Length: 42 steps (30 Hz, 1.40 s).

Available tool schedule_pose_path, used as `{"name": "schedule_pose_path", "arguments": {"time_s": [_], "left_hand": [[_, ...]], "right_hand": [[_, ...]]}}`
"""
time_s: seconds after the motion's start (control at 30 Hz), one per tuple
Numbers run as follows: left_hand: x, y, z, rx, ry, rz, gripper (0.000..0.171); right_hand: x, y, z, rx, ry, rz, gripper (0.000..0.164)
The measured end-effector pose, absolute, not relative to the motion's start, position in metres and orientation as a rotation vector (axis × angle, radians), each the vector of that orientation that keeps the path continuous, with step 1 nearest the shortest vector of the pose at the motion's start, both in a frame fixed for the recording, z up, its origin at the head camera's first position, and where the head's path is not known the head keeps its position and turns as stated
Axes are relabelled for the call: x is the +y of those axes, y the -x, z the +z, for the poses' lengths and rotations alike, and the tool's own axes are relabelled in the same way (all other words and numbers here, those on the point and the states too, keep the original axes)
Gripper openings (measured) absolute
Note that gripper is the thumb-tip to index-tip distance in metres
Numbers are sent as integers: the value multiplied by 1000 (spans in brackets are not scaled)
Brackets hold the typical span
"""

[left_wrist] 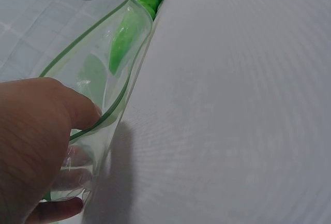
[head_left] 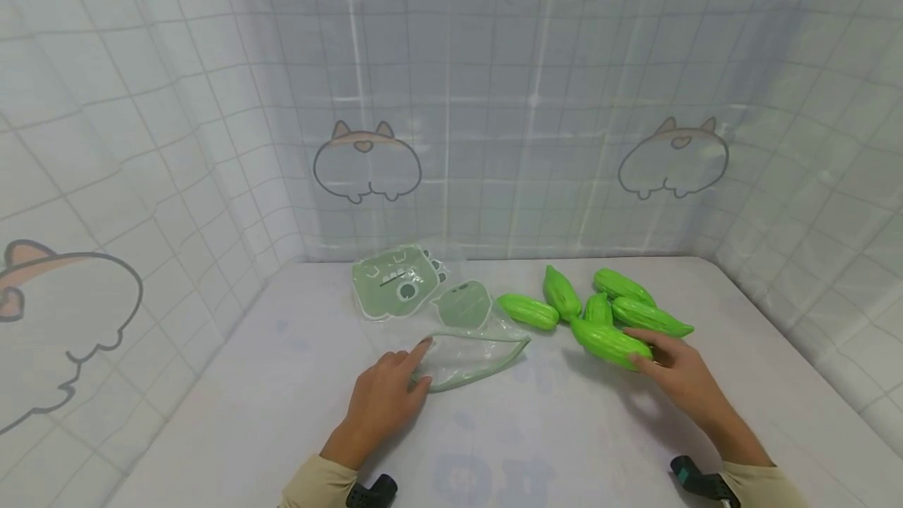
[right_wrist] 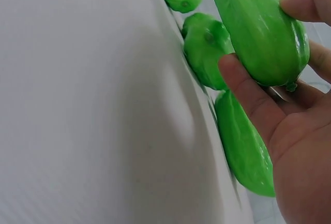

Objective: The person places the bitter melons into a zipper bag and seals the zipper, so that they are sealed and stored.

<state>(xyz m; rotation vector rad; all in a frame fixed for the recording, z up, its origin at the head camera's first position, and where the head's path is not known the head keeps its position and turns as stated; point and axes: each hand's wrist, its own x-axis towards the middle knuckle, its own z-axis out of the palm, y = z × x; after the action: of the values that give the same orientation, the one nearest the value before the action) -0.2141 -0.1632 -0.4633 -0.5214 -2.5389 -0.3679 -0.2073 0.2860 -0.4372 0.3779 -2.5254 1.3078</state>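
My left hand (head_left: 384, 394) grips the mouth of a clear plastic pouch (head_left: 473, 359) with green edging and a pale green cartoon print. The mouth gapes open toward the right. In the left wrist view, my thumb (left_wrist: 83, 110) lies at the green rim while other fingers show through the film. My right hand (head_left: 684, 375) holds a bright green, ridged, glossy bitter melon (head_left: 608, 342) by its blunt end. The right wrist view shows this melon (right_wrist: 264, 32) between thumb and fingers, raised above the table.
Several more green melons lie behind and beside the held one, including one on the left (head_left: 527, 311) and one at the right (head_left: 652, 316). The white table (head_left: 282, 414) meets grid-patterned curtains (head_left: 494, 179) at its back and sides.
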Motion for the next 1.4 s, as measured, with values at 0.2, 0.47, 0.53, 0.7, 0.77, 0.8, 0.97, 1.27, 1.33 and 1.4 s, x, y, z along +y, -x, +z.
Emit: {"name": "schedule_pose_path", "arguments": {"time_s": [0.2, 0.47, 0.53, 0.7, 0.77, 0.8, 0.97, 1.27, 1.33, 1.4], "left_hand": [[-164, 216, -464, -2518, 533, -353, 55], [-163, 217, -463, -2553, 525, -365, 56], [-163, 216, -463, -2559, 522, -364, 56], [-164, 216, -464, -2568, 519, -353, 57], [-164, 216, -464, -2559, 522, -353, 56], [-164, 216, -464, -2551, 524, -355, 56], [-164, 215, -461, -2534, 526, -360, 55], [-162, 213, -460, -2531, 525, -369, 55], [-162, 214, -461, -2535, 523, -368, 55], [-162, 214, -461, -2539, 521, -366, 55]], "right_hand": [[278, 209, -438, -2501, -444, 1373, 43], [269, 209, -443, -2473, -481, 1563, 45], [265, 209, -442, -2468, -485, 1619, 46], [254, 208, -440, -2482, -483, 1705, 48], [251, 207, -439, -2492, -486, 1715, 50], [249, 207, -439, -2496, -489, 1717, 50], [245, 207, -437, -2498, -515, 1714, 49], [240, 209, -440, -2490, -581, 1737, 48], [239, 209, -440, -2490, -588, 1740, 48], [238, 209, -440, -2486, -586, 1751, 47]]}}
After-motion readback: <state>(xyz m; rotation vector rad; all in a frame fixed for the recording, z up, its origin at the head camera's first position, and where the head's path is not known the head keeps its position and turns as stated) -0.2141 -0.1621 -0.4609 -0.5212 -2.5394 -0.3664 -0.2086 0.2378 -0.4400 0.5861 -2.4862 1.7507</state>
